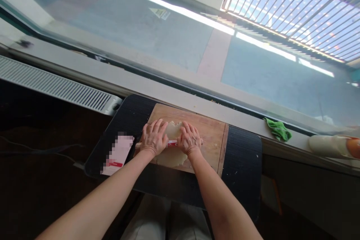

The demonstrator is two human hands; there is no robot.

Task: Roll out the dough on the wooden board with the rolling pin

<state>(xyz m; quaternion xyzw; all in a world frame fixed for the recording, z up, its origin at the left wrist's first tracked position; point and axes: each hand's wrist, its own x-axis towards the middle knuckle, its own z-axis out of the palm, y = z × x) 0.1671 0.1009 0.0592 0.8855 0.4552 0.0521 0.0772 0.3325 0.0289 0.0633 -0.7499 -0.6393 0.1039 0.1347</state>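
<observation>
Dough (172, 158), pale and flattened with a ragged edge, lies on a wooden board (210, 138) at the lower centre of the frame. A rolling pin (172, 143) with a red-and-white middle rests across it, the sheet showing above and below.

The left hand (154, 137) lies over the pin's left part, and the right hand (190, 137) covers its right part. Each grip is spread, fingers stretched forward over the pin, the right fingertips near the dough's upper edge; how the palms meet the wood underneath is hidden.

The board sits on a black counter (243, 153) with rounded corners. Left of it on the same counter is a pixelated pale pink item (119, 153) with a red strip.

A pale windowsill (168, 90) runs diagonally above, carrying a crumpled green cloth (278, 129) and, at right, a white cylindrical object (327, 145). A radiator (56, 84) stands at middle left, and a barred opening (289, 11) fills the upper right corner.
</observation>
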